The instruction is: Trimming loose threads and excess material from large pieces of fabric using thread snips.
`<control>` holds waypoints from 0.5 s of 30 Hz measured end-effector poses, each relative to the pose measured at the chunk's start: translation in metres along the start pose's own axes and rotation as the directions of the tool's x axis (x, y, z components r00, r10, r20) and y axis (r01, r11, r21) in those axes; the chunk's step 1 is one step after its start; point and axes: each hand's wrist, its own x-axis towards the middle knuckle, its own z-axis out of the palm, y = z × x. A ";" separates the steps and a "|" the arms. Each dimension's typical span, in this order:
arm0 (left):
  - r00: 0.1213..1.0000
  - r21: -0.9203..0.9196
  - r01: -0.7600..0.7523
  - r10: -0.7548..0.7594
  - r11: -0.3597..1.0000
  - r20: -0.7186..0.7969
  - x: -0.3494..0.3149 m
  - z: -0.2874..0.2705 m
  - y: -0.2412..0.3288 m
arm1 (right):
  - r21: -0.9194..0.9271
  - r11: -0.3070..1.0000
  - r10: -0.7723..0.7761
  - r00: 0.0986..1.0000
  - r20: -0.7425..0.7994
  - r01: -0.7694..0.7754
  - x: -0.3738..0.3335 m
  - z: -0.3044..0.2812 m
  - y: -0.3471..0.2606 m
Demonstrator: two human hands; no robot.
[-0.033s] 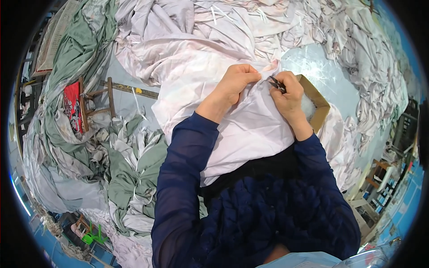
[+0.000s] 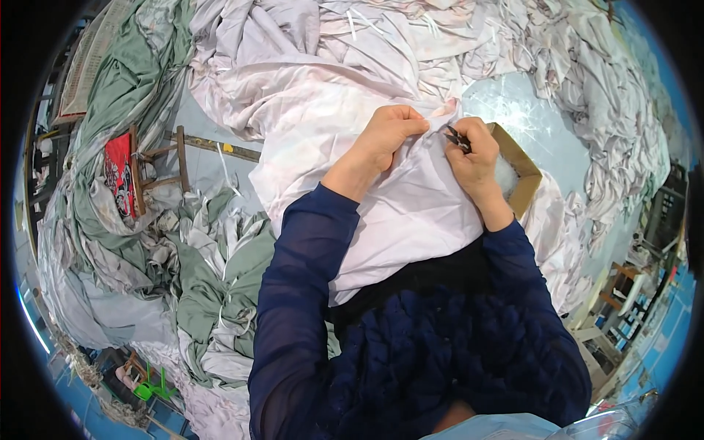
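Note:
My left hand point(image 2: 394, 138) pinches the edge of a pale pinkish-white cloth point(image 2: 392, 227) between thumb and fingers. That cloth drapes across my lap and runs up toward the heap beyond. In my right hand point(image 2: 475, 155) is a small pair of dark thread snips point(image 2: 455, 138), its blades pointing left toward the pinched edge. A short gap separates the snips from my left fingertips. The fingers of my right hand wrap round most of the tool and hide it. Just right of that hand stands an open cardboard box point(image 2: 524, 176) with whitish fluffy material inside.
Heaped pale fabric point(image 2: 367, 37) lies ahead and along the right side. Green and white cloth point(image 2: 220, 293) is bunched at the left. A wooden stool point(image 2: 165, 165) with a red patterned cloth point(image 2: 119, 176) lies there. A bright green object point(image 2: 150, 387) is at lower left.
The snips and my right fingers have shifted very slightly to the right, away from the pinched edge. My left hand and the cloth look the same.

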 end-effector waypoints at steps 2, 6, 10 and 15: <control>1.000 0.017 0.007 -0.007 1.000 -0.015 0.002 -0.003 -0.003 | 0.009 1.000 0.027 0.999 -0.029 -0.027 -0.001 -0.001 0.000; 0.996 0.076 0.058 -0.052 0.995 -0.070 0.002 -0.008 -0.003 | 0.121 0.988 0.105 0.991 -0.086 -0.095 -0.004 0.000 -0.003; 0.994 0.111 0.056 -0.045 0.992 -0.096 -0.001 -0.008 0.002 | 0.318 0.890 0.363 0.929 -0.066 -0.326 -0.010 -0.005 0.001; 0.994 0.090 0.082 -0.075 0.993 -0.076 -0.002 -0.007 0.006 | 0.865 0.262 0.692 0.708 0.140 -0.427 0.004 -0.038 -0.007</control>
